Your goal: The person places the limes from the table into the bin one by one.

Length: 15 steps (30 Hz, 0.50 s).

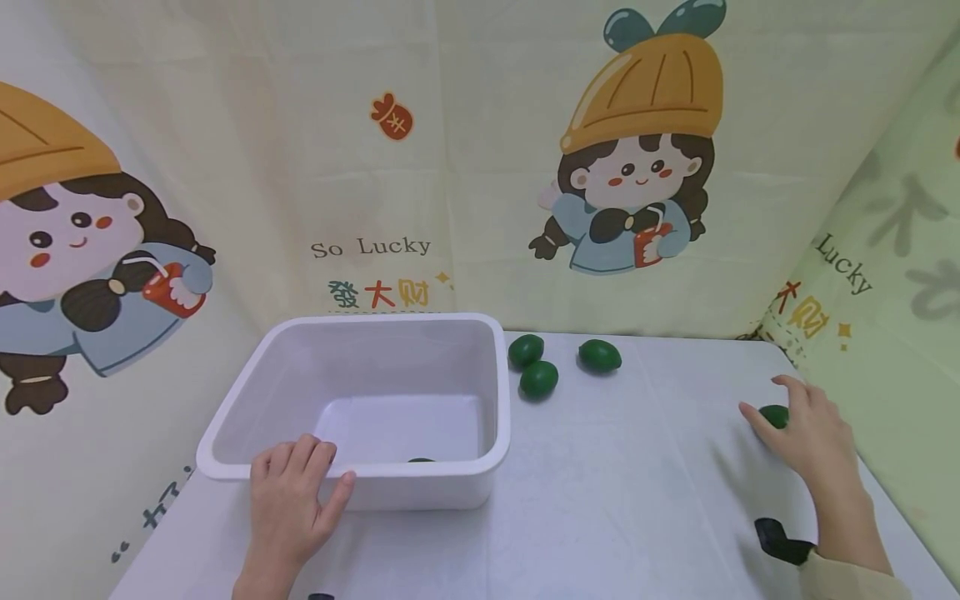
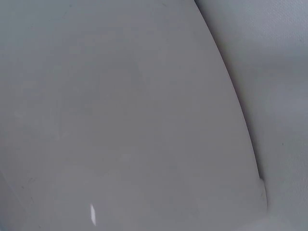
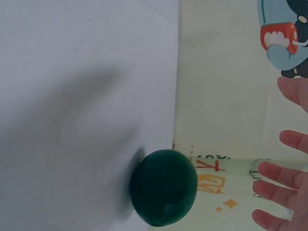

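Note:
A white plastic basin stands on the left of the table, with a bit of a green fruit showing inside behind its front wall. My left hand grips the basin's front rim, fingers bent over it and thumb apart. The left wrist view is filled by the basin's smooth wall. At the far right, my right hand hovers with spread fingers around a green lime-like fruit. In the right wrist view this fruit lies on the table, apart from the fingertips.
Right of the basin lie two green fruits close together, and another green fruit a little farther right. A printed cloth hangs behind the white table and along its right edge. A black wrist-camera piece sits by the right wrist.

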Available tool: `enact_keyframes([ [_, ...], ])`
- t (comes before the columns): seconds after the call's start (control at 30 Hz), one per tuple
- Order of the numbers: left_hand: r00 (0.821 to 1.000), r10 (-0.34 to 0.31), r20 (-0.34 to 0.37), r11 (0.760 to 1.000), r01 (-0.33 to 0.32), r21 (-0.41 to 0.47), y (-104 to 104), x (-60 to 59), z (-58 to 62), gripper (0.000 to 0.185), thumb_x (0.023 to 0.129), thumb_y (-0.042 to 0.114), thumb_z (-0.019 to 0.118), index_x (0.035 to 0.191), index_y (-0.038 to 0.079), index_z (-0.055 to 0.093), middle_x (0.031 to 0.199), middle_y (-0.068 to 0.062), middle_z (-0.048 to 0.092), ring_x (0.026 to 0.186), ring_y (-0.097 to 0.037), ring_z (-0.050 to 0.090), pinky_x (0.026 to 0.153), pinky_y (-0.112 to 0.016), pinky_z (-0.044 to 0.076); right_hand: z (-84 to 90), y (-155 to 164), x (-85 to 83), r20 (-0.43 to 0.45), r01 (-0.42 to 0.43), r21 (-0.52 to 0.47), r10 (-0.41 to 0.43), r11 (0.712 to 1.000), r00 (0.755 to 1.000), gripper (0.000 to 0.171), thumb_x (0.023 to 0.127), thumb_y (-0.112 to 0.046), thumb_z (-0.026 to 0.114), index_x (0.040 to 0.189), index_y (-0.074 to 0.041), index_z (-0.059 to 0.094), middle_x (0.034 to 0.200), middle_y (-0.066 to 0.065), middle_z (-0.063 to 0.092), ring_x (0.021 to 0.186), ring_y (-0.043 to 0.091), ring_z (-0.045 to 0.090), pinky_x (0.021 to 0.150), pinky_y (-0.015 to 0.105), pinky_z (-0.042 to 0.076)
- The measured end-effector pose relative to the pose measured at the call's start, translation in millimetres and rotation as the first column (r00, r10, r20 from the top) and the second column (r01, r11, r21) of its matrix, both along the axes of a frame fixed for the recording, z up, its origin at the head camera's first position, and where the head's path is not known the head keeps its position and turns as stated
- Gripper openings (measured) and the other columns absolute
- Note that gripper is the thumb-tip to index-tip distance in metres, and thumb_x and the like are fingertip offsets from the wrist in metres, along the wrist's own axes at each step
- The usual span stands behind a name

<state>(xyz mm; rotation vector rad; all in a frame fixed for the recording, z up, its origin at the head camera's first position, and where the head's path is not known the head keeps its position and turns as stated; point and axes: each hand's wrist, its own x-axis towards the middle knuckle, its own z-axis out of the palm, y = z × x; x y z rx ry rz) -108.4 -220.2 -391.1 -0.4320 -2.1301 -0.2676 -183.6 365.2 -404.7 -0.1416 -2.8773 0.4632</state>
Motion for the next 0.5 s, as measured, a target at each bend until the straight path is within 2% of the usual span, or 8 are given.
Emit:
enact_keyframes([
  [0.3,1.0,-0.001,-0.01,1.0,0.001,-0.002,1,0.7,1.0,0.051,0.091,0.049,0.031,0.078,0.004,0.052,0.075,-0.009,0.047,0.069,-0.029,0.039,0.067,-0.045,0.027,-10.7,14,7.6,0.049,0.044,-0.021,-0.043,0.999,0.998,0.073,0.086,-0.051,0.052,0.129,0.003,0.028,0.118,0.041,0.029,0.102,0.057,0.03,0.072,0.065,0.029],
  [0.5,1.0,-0.002,-0.015,1.0,0.002,-0.004,1,0.6,1.0,0.05,0.091,0.048,0.032,0.078,0.004,0.052,0.075,-0.009,0.047,0.068,-0.029,0.039,0.067,-0.045,0.027,-17.5,24,9.5,0.108,0.087,-0.022,-0.085,0.996,0.99,0.08,0.085,-0.055,0.049,0.133,0.004,0.024,0.117,0.042,0.026,0.101,0.058,0.028,0.073,0.066,0.027],
])
